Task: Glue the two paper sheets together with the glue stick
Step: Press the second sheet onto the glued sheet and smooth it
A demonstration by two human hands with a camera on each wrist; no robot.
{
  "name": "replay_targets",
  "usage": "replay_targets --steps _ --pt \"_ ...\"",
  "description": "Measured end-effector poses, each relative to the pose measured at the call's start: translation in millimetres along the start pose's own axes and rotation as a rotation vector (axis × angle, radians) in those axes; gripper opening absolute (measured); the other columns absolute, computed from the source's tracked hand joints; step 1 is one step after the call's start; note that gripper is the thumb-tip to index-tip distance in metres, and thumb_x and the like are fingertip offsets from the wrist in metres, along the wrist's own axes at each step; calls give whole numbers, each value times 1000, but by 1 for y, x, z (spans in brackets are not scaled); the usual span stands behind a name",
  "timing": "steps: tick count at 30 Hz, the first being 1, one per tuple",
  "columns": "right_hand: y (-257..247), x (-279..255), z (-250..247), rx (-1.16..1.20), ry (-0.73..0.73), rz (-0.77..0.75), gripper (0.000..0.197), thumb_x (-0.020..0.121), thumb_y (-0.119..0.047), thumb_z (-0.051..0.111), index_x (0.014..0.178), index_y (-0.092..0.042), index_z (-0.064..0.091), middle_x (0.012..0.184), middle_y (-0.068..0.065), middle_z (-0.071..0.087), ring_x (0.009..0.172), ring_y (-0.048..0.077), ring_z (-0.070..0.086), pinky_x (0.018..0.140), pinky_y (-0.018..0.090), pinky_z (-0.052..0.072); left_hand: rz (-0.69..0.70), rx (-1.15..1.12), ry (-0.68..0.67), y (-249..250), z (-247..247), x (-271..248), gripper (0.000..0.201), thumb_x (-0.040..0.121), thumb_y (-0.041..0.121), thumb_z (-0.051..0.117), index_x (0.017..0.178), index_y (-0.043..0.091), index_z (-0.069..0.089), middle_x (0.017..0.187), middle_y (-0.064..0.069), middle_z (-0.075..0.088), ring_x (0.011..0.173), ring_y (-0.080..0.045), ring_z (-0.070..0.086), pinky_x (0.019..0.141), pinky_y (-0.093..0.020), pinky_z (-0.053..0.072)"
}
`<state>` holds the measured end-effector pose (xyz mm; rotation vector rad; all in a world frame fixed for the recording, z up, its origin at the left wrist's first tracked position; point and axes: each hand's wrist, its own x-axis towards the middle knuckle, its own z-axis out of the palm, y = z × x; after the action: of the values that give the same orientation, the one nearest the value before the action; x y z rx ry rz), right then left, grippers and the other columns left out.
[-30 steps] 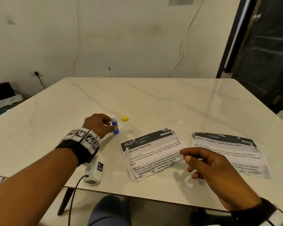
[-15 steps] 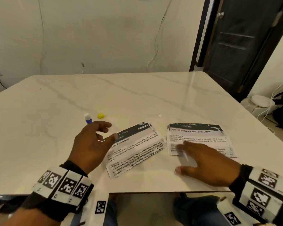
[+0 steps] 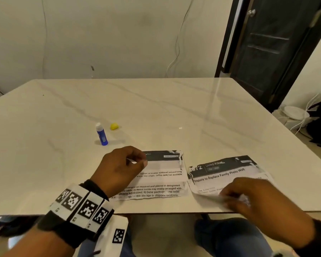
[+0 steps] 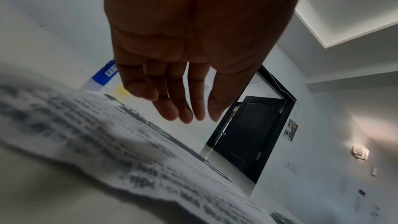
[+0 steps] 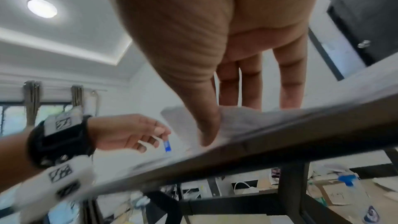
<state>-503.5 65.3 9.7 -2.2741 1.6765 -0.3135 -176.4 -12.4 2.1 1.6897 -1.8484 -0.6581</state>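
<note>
Paper is what the right hand (image 3: pixel 252 197) has between its fingers (image 5: pixel 207 125): the thumb and the fingers above it pinch the near corner of the right printed paper sheet with the dark header band (image 3: pixel 228 173), lifting that corner off the pale marble-patterned table (image 3: pixel 156 108) at its near edge, probably to pick the sheet up and carry it across. Just left of that sheet, flat on the table and not quite touching it, lies the left printed paper sheet with a dark header band (image 3: pixel 161 179). The left hand (image 3: pixel 119 169) is over that sheet's left part; its fingers (image 4: pixel 172 106) are loosely extended in the wrist view and slightly bent in the head view, holding nothing, and whether they press the paper cannot be told, though the hand seems placed to steady the sheet for the join. Beyond the left sheet, further from the near edge and a little to the left, the small blue glue stick with its white tip (image 3: pixel 101 134) stands upright and apart from both hands, with its small yellow cap (image 3: pixel 114 126) lying just beside it. With the stick uncapped and set aside, gluing may already be done, though no glue is visible on either sheet.
</note>
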Motion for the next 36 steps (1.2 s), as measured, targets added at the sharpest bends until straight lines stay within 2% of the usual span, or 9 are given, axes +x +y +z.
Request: replay_targets --steps 4,8,11,14,17,20,29,32,36 --pt "-7 10 -43 -14 166 -15 12 86 -37 66 92 -47 69 81 -30 63 92 -10 55 62 11 42 54 -46 -37 11 -4 -3 24 83 45 71 103 35 67 95 18 69 87 -1 64 74 -12 48" --pt "-41 25 -93 116 347 -28 15 75 -52 57 88 -59 55 74 -31 61 85 -20 54 62 11 37 93 -127 -108 22 -8 -2 59 68 63 74 121 44 55 110 22 64 95 4 63 78 -14 51" --pt "-55 42 -111 487 454 -61 19 72 -50 66 90 -49 67 83 -23 74 78 -4 67 61 17 52 53 -290 -156 25 -9 0 89 58 71 76 135 49 39 126 25 56 108 0 62 87 -25 55" --pt "-67 57 -105 1065 428 -66 29 77 -26 69 106 -27 72 97 -4 79 78 16 74 57 30 53 -12 -567 -261 28 -12 0 99 57 69 79 142 43 35 137 17 55 116 -4 61 96 -35 54" --pt "-76 69 -78 1346 386 25 23 79 -13 69 100 -22 73 89 -3 78 77 19 70 62 37 56 -36 -842 -354 33 -15 -4 67 79 51 74 135 26 49 126 -3 68 116 -20 65 95 -42 48" --pt "-77 74 -44 1402 334 124 33 81 -9 72 113 -16 69 101 7 77 84 26 72 72 45 61 -149 -959 -207 28 -23 -5 31 91 25 66 117 9 60 105 -12 75 96 -25 72 82 -37 53" --pt "-61 81 -9 998 356 267 16 92 -32 65 91 -20 75 78 4 76 63 30 62 62 43 53 -213 -662 70 -5 -59 1 16 90 16 68 101 6 73 90 -9 77 76 -23 72 71 -39 58" --pt "-56 84 -4 951 283 274 10 89 -27 71 89 -18 76 70 12 73 52 26 53 55 37 47 -270 -550 103 -15 -62 3 15 87 20 72 96 8 76 78 -1 75 60 -10 66 58 -27 53" --pt "-50 85 9 852 208 302 10 88 -27 72 89 -17 74 55 13 67 41 19 50 53 36 49 -352 -485 84 -27 -57 3 18 85 20 74 98 7 75 85 -8 76 59 -10 67 52 -22 52"
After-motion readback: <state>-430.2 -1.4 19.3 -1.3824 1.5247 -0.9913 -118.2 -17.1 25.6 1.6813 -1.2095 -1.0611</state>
